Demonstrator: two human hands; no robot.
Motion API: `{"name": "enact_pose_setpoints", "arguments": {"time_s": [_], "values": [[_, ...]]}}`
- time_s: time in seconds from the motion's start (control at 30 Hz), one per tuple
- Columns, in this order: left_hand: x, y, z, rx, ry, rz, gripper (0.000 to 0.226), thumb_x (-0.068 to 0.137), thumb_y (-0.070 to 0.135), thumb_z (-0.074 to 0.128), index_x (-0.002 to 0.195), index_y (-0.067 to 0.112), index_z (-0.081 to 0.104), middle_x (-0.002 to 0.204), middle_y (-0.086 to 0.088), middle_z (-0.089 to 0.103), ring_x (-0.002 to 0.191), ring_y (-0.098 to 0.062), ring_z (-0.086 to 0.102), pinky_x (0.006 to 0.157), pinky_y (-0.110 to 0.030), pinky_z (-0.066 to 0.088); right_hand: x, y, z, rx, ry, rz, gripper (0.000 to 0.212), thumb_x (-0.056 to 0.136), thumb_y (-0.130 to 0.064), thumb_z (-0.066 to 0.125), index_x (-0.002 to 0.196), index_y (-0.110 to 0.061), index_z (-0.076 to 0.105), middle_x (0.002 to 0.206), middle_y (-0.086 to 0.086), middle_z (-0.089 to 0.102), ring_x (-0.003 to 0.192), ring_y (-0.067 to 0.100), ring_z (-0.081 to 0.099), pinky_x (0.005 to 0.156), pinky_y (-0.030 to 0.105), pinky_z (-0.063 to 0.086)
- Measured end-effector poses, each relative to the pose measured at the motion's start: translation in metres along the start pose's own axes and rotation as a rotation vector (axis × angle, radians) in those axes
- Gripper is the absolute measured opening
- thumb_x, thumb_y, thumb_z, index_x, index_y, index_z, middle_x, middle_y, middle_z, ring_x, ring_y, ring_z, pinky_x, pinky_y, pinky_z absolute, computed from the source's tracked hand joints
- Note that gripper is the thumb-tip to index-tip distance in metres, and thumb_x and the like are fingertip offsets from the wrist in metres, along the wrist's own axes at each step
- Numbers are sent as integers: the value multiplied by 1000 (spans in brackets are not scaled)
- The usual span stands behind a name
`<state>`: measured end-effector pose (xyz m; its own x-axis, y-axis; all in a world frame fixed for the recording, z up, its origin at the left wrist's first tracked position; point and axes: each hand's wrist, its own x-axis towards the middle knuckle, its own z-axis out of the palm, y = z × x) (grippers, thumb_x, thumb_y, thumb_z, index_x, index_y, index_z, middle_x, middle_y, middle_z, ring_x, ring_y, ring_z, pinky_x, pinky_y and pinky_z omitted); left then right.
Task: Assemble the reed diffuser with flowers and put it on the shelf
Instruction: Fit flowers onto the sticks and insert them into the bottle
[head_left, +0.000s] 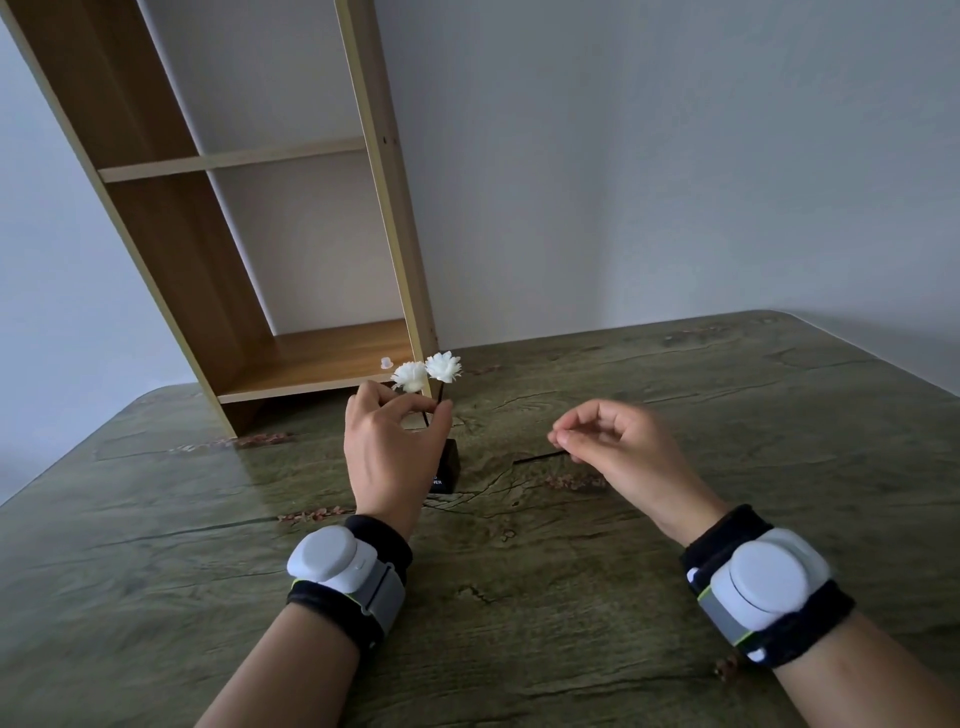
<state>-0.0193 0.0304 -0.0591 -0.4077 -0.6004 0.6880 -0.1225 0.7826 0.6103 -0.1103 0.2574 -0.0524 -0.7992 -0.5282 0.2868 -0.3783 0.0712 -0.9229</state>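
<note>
1. The dark diffuser bottle (448, 467) stood on the wood-grain table (675, 597), just in front of the open wooden shelf (322, 358); I could see only its right side, since the left hand hid the rest.
2. The left hand (387, 457) was raised directly over the bottle, thumb and fingers pinched on the thin dark stems (440, 391) rising from it.
3. Two white flowers (427, 373) topped those stems, just above the left fingertips and in front of the shelf's lowest board.
4. The right hand (613, 447) hovered to the right of the bottle, apart from it, fingers curled in with the tips pressed together on a thin dark reed (540, 457).
5. That reed pointed leftward from the fingertips toward the bottle, its free end stopping short of it; whether it touched the table I could not tell.
6. A small pale object (386, 362) sat on the shelf's bottom board, behind and left of the bottle; it was too small to make out.
7. Both wrists, nearer me than the bottle, wore black bands with grey-white round devices (332, 561).
</note>
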Motion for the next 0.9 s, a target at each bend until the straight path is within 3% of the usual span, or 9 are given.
{"name": "enact_pose_setpoints", "arguments": {"time_s": [0.17,0.37,0.5,0.63,0.7,0.8,0.9], "values": [[-2,3,-3,-66,-17,-22,19,77,31,87,83,22,72,95,2,51,99,-19,51,87,-35,47,-1,0,-1,-24,-1,-3,5,91,-18,75,93,-21,78,94,-4,81,91,12,76,90,42,62],[-3,15,-8,-124,22,11,35,75,28,86,86,18,54,96,3,50,93,-21,53,79,-35,47,-1,-1,-1,-36,4,-5,5,91,-18,75,93,-21,78,93,-4,81,91,15,76,89,42,62],[-6,18,-10,-129,49,131,33,78,21,81,92,13,53,96,2,49,90,-21,51,79,-42,51,1,1,-3,-76,18,-14,4,91,-20,75,94,-22,78,93,-6,80,88,7,74,84,28,61],[-12,26,-10,-101,117,368,22,80,11,76,90,6,56,91,1,50,84,-21,49,74,-40,48,4,5,-4,-173,91,-36,5,92,-22,74,92,-26,75,91,-13,75,85,-5,68,72,8,49],[-17,33,-7,-77,74,489,15,82,8,75,87,5,61,87,-2,55,81,-21,50,71,-40,47,6,10,-5,-222,155,-42,9,93,-18,72,91,-27,74,89,-14,74,84,-2,67,69,9,48],[-25,42,1,-69,-68,635,5,88,6,71,86,5,66,84,-5,61,77,-23,55,69,-40,49,9,16,-8,-244,251,-31,18,92,-8,68,90,-25,73,88,-11,71,82,5,67,69,21,50],[-33,47,9,-49,-222,692,1,90,8,69,90,8,69,85,-1,61,78,-20,56,71,-35,50,9,20,-12,-337,236,-20,17,93,-9,68,96,-25,72,97,-12,69,89,3,61,74,24,45]]}}
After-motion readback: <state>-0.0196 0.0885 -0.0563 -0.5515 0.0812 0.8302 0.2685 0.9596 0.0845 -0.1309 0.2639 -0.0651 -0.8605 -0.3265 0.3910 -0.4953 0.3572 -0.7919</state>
